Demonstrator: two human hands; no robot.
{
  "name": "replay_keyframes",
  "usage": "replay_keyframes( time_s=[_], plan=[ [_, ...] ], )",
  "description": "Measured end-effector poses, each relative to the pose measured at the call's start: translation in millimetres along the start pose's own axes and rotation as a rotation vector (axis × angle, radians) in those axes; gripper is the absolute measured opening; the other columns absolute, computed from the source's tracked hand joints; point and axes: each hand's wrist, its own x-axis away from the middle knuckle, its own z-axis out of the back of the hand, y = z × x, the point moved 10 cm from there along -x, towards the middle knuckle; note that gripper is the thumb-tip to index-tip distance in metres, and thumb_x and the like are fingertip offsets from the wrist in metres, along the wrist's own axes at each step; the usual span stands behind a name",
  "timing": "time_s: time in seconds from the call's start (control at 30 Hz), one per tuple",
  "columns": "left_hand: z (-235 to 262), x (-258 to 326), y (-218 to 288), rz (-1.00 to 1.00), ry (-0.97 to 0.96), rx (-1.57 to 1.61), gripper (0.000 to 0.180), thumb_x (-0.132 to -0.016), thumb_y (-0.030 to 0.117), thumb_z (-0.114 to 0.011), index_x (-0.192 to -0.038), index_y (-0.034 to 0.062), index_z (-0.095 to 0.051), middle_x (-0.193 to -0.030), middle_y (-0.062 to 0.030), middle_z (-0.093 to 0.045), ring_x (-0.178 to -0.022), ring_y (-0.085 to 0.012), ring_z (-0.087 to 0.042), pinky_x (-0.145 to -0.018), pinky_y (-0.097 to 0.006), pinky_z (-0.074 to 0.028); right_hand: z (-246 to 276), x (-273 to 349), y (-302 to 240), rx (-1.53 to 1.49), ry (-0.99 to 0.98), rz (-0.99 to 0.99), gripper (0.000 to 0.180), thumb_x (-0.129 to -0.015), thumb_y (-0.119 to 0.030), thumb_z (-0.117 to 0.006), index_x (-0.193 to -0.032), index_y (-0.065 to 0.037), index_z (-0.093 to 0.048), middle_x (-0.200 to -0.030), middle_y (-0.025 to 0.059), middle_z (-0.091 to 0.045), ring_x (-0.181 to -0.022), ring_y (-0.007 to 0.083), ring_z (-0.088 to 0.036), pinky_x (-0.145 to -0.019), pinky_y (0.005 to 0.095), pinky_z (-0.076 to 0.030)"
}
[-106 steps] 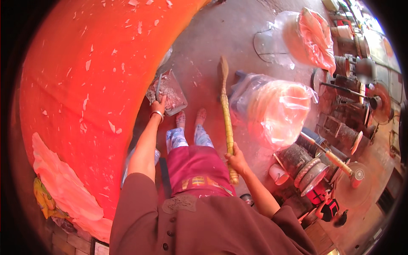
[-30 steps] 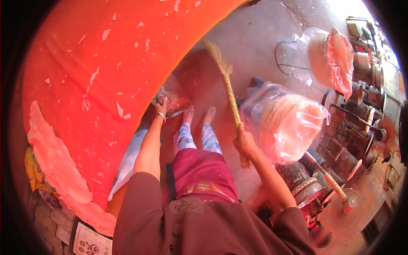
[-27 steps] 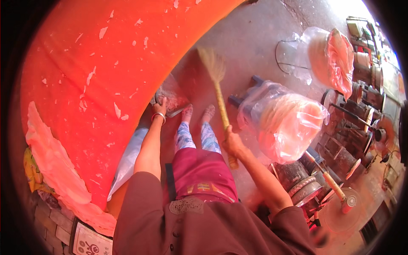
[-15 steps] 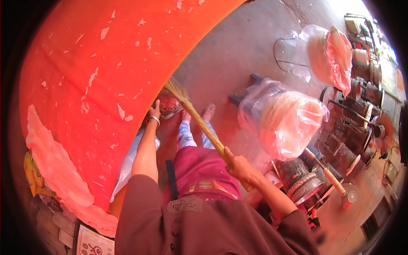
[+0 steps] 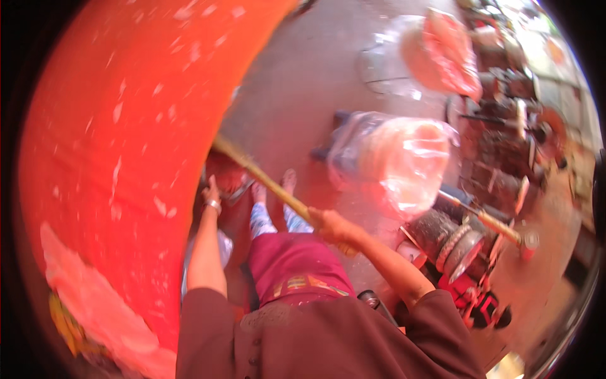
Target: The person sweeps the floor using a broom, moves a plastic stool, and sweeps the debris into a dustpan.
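Closest to the camera, the right hand (image 5: 331, 226) is clenched around the lower end of a broom handle (image 5: 278, 192), a pale, stick-like shaft that slants up and to the left, so the far end reaches under the edge of the big orange surface (image 5: 126, 145); held this low, the hand can lever the whole length. Its bristle end is hidden or blurred near that edge, so its shape cannot be told. The left hand (image 5: 211, 192), a thin bangle at its wrist, rests against a shallow dustpan-like tray (image 5: 228, 183) beside the bare feet (image 5: 273, 188); whether its fingers grip the tray cannot be told. The orange surface is smooth, curved by the lens, and flecked with pale scraps. The floor (image 5: 303, 82) is bare, dull concrete. Farther out stands a round stack wrapped in crinkled clear plastic (image 5: 398, 161), glossy and pinkish, with a second wrapped bundle (image 5: 442, 54) beyond it. At right, dark greasy machine parts (image 5: 499, 158) crowd together.
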Motion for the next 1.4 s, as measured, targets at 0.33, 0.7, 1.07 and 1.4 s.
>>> replay_keyframes(
  time_s=[0.33, 0.7, 1.07, 1.4],
  plan=[
    [-3, 87, 56, -0.006, -0.152, 0.006, 0.057, -0.083, 0.066, -0.051, -0.093, 0.0107, -0.061, -0.077, -0.0026, -0.063, -0.057, -0.0144, -0.057, -0.039, -0.026, -0.038, -47, 168, 48, -0.202, 0.257, -0.33, 0.04, -0.079, -0.013, -0.055, -0.114, 0.001, -0.041, -0.089, 0.031, -0.061, -0.087, 0.0457, -0.06, -0.072, 0.0515, -0.048],
    [-47, 188, 144, -0.454, -0.383, -0.303, 0.057, -0.084, 0.061, -0.054, -0.074, 0.0053, -0.055, -0.057, -0.004, -0.053, -0.047, -0.0172, -0.051, -0.04, -0.033, -0.04, -160, 306, 178, -0.458, 0.426, -0.547, 0.038, -0.072, -0.017, -0.06, -0.104, 0.003, -0.061, -0.095, 0.0246, -0.065, -0.093, 0.0351, -0.064, -0.077, 0.0432, -0.051],
    [-115, 345, 137, -0.669, -0.421, -0.658, 0.066, -0.082, 0.063, -0.055, -0.095, -0.0015, -0.058, -0.07, -0.0069, -0.058, -0.054, -0.02, -0.054, -0.041, -0.036, -0.039, -358, 452, 313, -0.882, 0.629, -0.722, 0.031, -0.07, -0.015, -0.062, -0.098, 0.0, -0.064, -0.082, 0.0179, -0.068, -0.079, 0.0284, -0.068, -0.068, 0.0407, -0.053],
    [-198, 376, 61, -0.657, -0.479, -1.023, 0.072, -0.082, 0.07, -0.047, -0.11, 0.0047, -0.054, -0.078, -0.0094, -0.058, -0.055, -0.0243, -0.05, -0.039, -0.037, -0.035, -520, 523, 366, -1.125, 0.997, -0.884, 0.033, -0.07, -0.015, -0.063, -0.101, -0.003, -0.063, -0.084, 0.0181, -0.067, -0.078, 0.0301, -0.067, -0.068, 0.0408, -0.052]
  ],
)
